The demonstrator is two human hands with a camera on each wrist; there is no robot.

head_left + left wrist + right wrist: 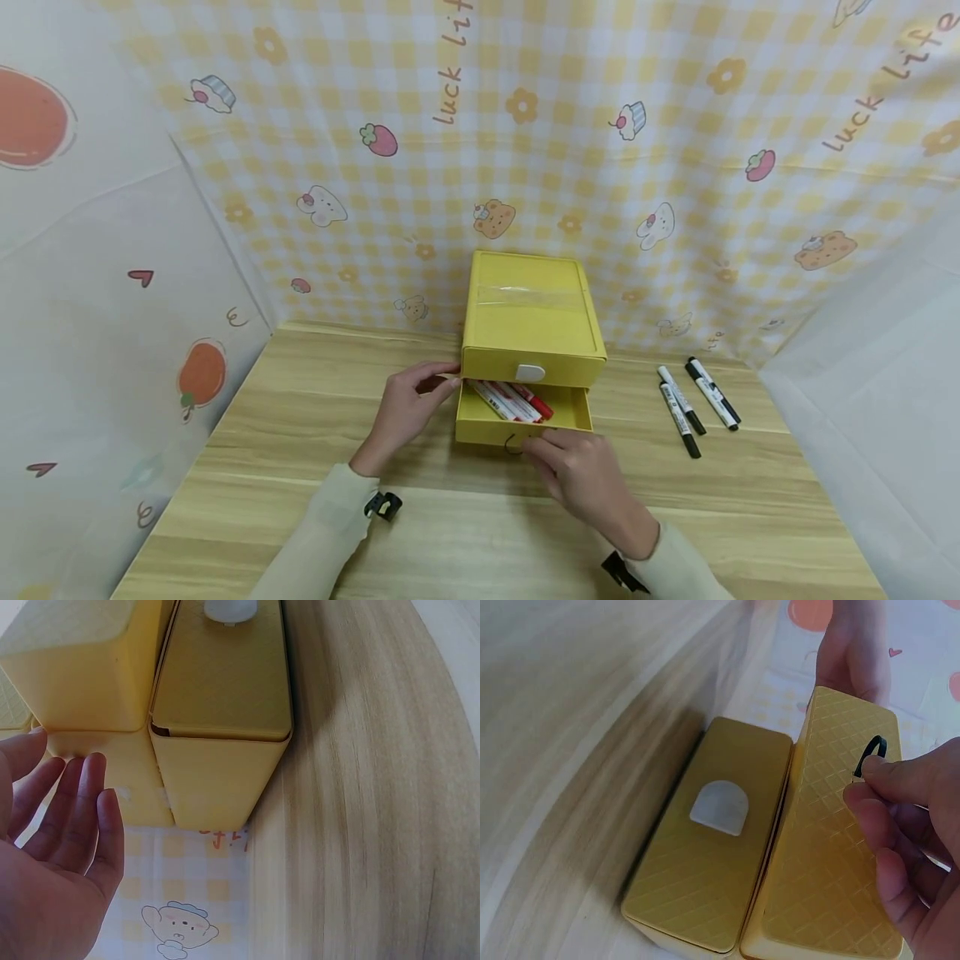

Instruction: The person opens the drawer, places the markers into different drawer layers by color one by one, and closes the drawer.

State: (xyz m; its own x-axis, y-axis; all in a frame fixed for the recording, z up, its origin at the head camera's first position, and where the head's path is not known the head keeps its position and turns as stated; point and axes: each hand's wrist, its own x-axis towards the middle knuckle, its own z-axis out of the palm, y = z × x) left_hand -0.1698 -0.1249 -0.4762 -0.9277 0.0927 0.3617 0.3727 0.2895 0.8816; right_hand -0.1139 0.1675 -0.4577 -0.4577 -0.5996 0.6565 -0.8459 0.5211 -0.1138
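Observation:
A yellow two-drawer storage box [532, 325] stands on the table, its lower drawer [483, 432] pulled out. Inside that drawer lie several red and white markers [510, 402]. My right hand [581, 475] is at the drawer front and pinches a black loop handle [883, 744] between thumb and forefinger. At the box's left side is my left hand [405, 412], with its fingertips right at the wall where the drawer comes out. Its fingers [67, 802] are loosely bent and grip nothing. The upper drawer is closed and carries a white tab handle [531, 373].
Several black and white markers [678, 421] lie on the wooden table [300, 433] to the right of the box. Behind it hangs a yellow checked cloth [405, 183]. Clear tape [528, 295] crosses the box top.

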